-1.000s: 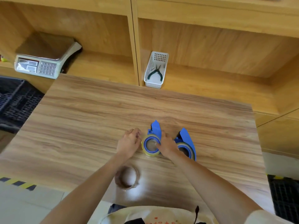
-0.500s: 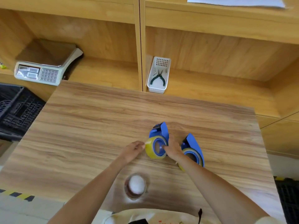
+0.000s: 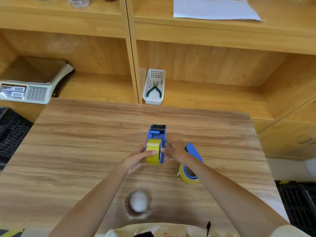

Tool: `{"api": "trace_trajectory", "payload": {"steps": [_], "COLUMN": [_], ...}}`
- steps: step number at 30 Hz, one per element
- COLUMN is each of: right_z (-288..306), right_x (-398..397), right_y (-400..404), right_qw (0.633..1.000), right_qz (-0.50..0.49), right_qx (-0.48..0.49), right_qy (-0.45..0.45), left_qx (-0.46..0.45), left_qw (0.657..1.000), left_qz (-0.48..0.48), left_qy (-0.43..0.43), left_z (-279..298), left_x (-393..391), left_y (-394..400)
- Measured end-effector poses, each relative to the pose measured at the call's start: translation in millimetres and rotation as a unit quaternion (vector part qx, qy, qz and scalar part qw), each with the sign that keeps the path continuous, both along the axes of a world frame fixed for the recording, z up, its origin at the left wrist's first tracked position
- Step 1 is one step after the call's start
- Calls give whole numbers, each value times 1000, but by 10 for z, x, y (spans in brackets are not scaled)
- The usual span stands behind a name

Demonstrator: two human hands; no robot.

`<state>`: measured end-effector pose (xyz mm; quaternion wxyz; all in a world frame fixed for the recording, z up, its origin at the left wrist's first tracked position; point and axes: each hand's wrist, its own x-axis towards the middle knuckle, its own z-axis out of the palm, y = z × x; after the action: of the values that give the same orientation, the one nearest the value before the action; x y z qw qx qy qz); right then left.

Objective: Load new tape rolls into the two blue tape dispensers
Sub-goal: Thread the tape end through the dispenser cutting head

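Observation:
A blue tape dispenser point(image 3: 157, 134) stands on edge at the middle of the wooden table point(image 3: 85, 142), with a yellow tape roll point(image 3: 153, 153) seated in it. My left hand point(image 3: 136, 159) grips the roll from the left, thumb across its face. My right hand point(image 3: 176, 152) holds the dispenser's right side. A second blue dispenser point(image 3: 194, 153) lies to the right, partly under my right forearm, with a yellow roll point(image 3: 188, 174) in it. An empty brown tape core point(image 3: 137, 203) lies near the table's front edge.
A white basket point(image 3: 153, 98) holding green-handled pliers point(image 3: 154, 89) sits on the shelf behind the table. A weighing scale point(image 3: 30, 89) is at the left. Black crates stand on the floor at both sides. A white paper sheet point(image 3: 213, 9) lies on the top shelf.
The dispenser with the yellow roll has been turned upright on its edge and lifted slightly away from me. My left hand has closed onto the roll. The view has tilted upward.

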<state>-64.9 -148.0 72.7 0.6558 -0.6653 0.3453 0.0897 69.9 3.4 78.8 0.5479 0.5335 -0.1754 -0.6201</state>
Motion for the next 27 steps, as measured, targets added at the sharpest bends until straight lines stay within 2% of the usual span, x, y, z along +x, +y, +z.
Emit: {"api": "trace_trajectory", "payload": {"steps": [2, 6, 9, 11, 17, 27], "right_z": [17, 152, 263, 285, 266, 272], "right_x": [-50, -53, 29, 69, 82, 73], "right_y": [-23, 24, 78, 97, 115, 150], "right_qw": [995, 954, 905, 877, 857, 863], "right_qz": [29, -65, 28, 76, 107, 76], "right_qx": [-87, -266, -403, -453, -482, -486], "right_qy": [-29, -125, -135, -142, -151, -113], "left_qx": [5, 27, 32, 31, 42, 70], "left_qw": [1000, 998, 997, 997, 994, 988], "left_qz": [10, 28, 29, 32, 36, 83], "left_qy": [-13, -39, -64, -71, -92, -107], "left_z": [-39, -73, -60, -46, -38, 5], "left_x": [-9, -6, -18, -30, -41, -165], "left_y": [18, 31, 65, 96, 134, 90]}}
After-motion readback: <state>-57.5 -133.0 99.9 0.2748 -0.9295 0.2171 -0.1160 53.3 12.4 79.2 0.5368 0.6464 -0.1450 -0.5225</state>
